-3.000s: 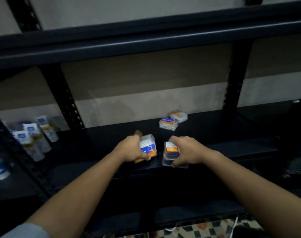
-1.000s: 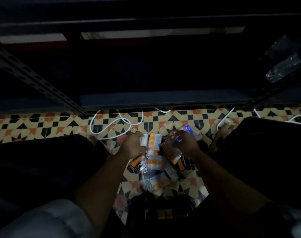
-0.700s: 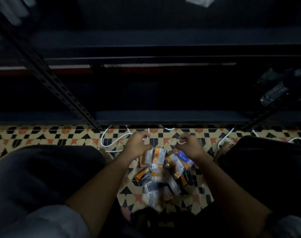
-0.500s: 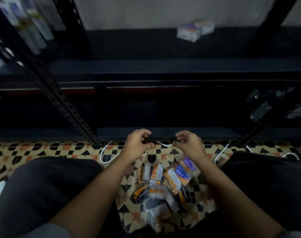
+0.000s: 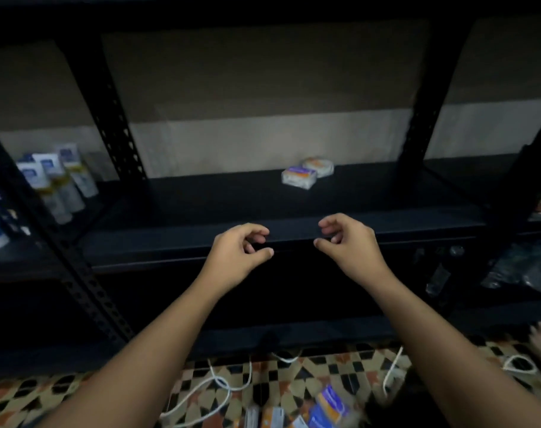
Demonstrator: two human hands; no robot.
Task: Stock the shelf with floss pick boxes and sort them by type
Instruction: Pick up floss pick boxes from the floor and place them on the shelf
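Two floss pick boxes lie near the back of the black shelf (image 5: 201,196): a blue-and-orange box (image 5: 298,177) in front and a round-cornered orange box (image 5: 319,166) touching it behind. My left hand (image 5: 236,256) and my right hand (image 5: 349,242) hover side by side in front of the shelf's front edge, fingers loosely curled and apart, both holding nothing. Several more floss boxes (image 5: 328,406) lie in a blurred pile on the patterned floor at the bottom edge.
Blue-and-white tubes (image 5: 57,177) stand on the shelf bay to the left. A perforated black upright (image 5: 108,97) rises at left, another upright (image 5: 417,103) at right. White cords (image 5: 213,384) trail over the tiled floor. Clear plastic packaging (image 5: 522,267) sits on the lower right shelf.
My view has tilted up from the floor pile to the shelf. Both hands let go of the boxes on the floor and rose empty to the shelf's front edge.
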